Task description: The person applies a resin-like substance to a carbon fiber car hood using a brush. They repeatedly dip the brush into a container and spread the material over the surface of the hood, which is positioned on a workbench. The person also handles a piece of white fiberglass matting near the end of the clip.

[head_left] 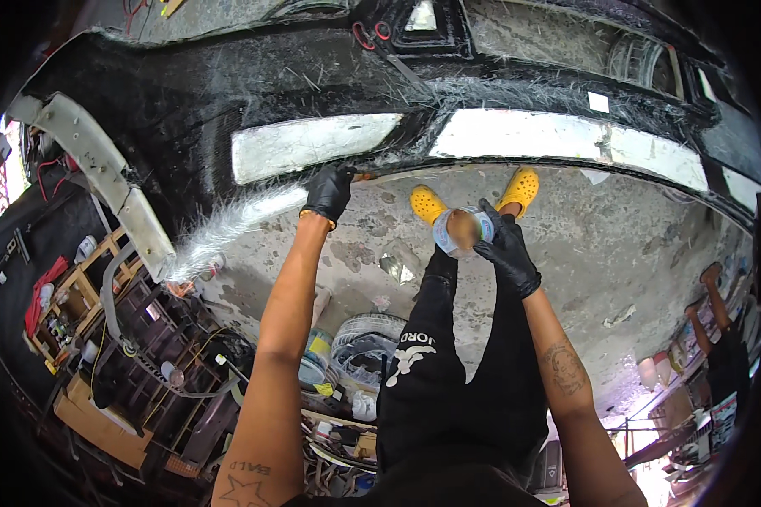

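Observation:
My left hand (330, 190), in a black glove, is closed at the lower edge of a large black car-body-like fibreglass panel (169, 93). A small orange-brown end (363, 177) pokes out beside its fingers; the rest of that tool is hidden. Just left of this hand, a strip of frayed white glass-fibre matting (237, 221) hangs along the panel's edge. My right hand, also black-gloved (510, 251), grips a clear plastic tub (464, 231) by its side, above the floor between my feet. Brownish contents show in the tub.
Red-handled scissors (389, 52) lie on the panel among loose fibres. Pale panels (317, 148) are set along its edge. Yellow clogs (429, 203) are on my feet. Wooden racks (80, 291) and a bucket (317, 359) stand at lower left. Another person (723, 338) is at far right.

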The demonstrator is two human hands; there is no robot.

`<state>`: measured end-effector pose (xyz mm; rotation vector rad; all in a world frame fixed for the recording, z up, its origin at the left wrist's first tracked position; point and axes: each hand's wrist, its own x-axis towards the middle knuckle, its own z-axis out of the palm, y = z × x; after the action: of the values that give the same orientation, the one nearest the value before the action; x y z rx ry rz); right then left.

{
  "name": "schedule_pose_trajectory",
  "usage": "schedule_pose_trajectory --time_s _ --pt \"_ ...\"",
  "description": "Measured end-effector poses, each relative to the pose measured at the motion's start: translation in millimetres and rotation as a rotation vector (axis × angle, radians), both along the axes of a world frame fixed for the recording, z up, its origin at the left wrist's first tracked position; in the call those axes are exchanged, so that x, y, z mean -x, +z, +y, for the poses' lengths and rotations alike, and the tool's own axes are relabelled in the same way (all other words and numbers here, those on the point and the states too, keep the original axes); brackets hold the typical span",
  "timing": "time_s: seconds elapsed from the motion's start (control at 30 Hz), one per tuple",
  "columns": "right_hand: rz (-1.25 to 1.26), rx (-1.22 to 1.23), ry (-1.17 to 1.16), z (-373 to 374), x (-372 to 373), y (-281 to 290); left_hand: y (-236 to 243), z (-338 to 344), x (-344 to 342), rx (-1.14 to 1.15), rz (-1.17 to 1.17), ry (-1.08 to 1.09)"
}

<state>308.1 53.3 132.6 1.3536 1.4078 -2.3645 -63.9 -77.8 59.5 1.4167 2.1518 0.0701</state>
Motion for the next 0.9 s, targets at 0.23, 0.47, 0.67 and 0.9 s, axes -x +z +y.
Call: schedule_pose_trajectory --time_s 0.23,0.47,0.67,0.9 --pt "0.112 0.144 -0.176 -14 20 11 25 -12 29 0.121 0.071 -0.062" --pt "0.222 0.169 -0.279 -41 32 -33 43 -29 42 0.061 0.075 -0.049" --pt "0.175 0.103 -0.202 -41 63 -39 73 -36 52 -0.029 0.045 0.04" --pt "0.153 -0.051 -0.183 -45 104 -79 112 -56 34 -0.237 -0.217 0.539"
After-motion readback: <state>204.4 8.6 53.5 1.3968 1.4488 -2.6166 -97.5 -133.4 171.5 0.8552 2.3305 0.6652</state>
